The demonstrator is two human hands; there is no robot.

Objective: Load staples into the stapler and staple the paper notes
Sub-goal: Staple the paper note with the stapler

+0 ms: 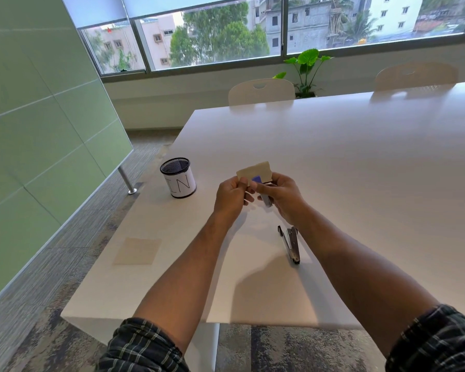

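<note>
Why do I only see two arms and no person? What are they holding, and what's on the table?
The camera sits on the person's head and looks forward and down, so you see only their arms, as if through their eyes. There is just this one picture. The left hand pinches a small tan paper note. The right hand grips a small stapler with a blue tip against that note. On the white table lie a second, metal stapler, opened up, another pale note near the left edge, and a black mesh cup with a white label.
</note>
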